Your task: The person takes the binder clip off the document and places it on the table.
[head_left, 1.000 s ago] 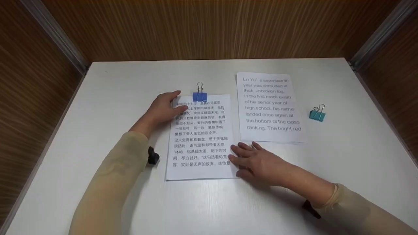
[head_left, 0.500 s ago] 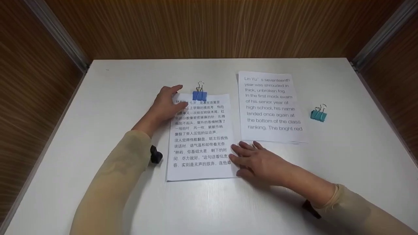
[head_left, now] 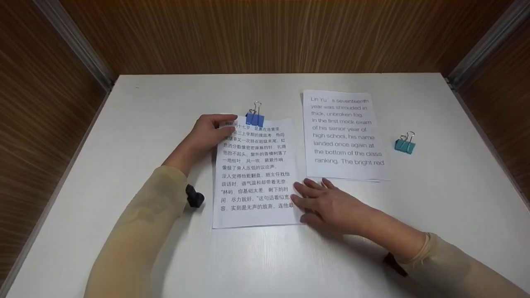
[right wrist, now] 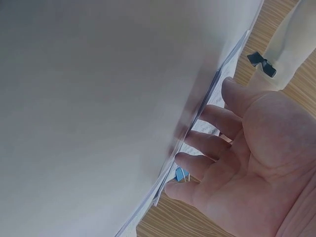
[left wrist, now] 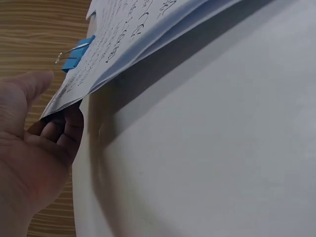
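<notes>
A blue binder clip [head_left: 255,119] sits on the top edge of a stack of printed paper sheets [head_left: 256,178] with Chinese text. My left hand [head_left: 207,132] holds the stack's upper left corner, thumb above it. In the left wrist view the curled fingers [left wrist: 71,129] reach under the corner, and the sheets gape apart along their side edge. My right hand [head_left: 331,207] rests with spread fingers on the lower right edge of that stack. In the right wrist view these fingers [right wrist: 207,145] lie along the paper's edge, gripping nothing.
A second paper stack [head_left: 343,136] with English text lies to the right on the white table [head_left: 256,265]. Beyond it stands a teal binder clip [head_left: 405,145]. Wood-grain panels [head_left: 273,37] border the table at the back and sides.
My left hand has shifted its fingers around the upper left corner, and the stack's top edge with the blue clip has risen and tilted slightly. My right hand stays in place.
</notes>
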A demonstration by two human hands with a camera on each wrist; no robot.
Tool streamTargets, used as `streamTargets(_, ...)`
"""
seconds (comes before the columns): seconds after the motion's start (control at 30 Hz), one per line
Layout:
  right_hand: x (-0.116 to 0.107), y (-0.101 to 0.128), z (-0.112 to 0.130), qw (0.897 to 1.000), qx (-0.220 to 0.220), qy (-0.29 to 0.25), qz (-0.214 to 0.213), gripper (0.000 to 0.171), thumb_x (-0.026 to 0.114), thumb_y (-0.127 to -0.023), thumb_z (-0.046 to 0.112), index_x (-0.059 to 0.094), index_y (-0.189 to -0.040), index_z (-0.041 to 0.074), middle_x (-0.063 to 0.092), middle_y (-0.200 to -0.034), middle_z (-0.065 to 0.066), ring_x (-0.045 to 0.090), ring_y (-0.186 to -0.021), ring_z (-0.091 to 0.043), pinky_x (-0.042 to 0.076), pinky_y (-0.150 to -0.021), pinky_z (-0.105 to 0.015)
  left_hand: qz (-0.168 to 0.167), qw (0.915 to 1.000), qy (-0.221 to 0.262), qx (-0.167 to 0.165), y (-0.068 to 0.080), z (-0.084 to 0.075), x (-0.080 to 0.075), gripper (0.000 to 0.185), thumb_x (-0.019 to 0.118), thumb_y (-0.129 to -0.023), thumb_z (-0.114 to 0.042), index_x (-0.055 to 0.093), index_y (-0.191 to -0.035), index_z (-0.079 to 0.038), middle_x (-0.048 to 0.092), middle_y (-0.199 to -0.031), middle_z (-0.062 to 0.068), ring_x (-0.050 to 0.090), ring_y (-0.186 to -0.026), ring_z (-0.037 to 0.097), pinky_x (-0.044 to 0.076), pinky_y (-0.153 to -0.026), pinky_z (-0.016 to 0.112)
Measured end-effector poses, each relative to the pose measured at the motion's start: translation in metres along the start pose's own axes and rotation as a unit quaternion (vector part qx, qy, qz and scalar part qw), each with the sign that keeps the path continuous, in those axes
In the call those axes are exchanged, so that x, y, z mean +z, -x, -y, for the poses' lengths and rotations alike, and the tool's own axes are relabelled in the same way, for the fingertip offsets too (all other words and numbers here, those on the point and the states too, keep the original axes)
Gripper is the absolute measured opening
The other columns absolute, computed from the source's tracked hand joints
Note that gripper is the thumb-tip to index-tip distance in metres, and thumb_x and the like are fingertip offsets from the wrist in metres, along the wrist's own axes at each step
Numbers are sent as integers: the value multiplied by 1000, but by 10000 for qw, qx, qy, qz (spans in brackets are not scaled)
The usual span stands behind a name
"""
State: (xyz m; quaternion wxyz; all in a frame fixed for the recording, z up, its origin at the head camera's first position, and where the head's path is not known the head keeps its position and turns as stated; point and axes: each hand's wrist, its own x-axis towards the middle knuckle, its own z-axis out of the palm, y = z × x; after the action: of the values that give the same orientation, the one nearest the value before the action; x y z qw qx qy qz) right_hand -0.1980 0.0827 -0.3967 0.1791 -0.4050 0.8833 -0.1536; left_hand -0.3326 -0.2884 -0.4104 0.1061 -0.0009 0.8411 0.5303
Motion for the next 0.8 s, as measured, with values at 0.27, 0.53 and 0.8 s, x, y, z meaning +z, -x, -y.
streamTargets(0.27,0,-1,0,10000,60,15,56,59,68,-104,32,51,-157,12,40,-167,-13,33,-156,-39,20,-125,-66,382,9987,306,-144,-2,2,5,46,57,-107,-5,62,-151,-16,50,-161,3,32,-154,15,22,-128,37)
streamTargets(0.53,0,-1,0,10000,68,-24,47,59,68,-104,32,51,-157,13,40,-167,-12,32,-156,-37,19,-125,-66,269,9982,518,-159,0,2,5,48,60,-107,-5,61,-152,-19,51,-161,0,34,-153,14,20,-128,35)
streamTargets(0.8,0,-1,0,10000,-7,23,21,59,68,-105,33,52,-157,11,40,-166,-13,33,-155,-39,21,-125,-67,44,9989,469,17,11,-7,5,46,59,-109,-9,62,-151,-28,51,-160,-7,34,-155,12,20,-129,34)
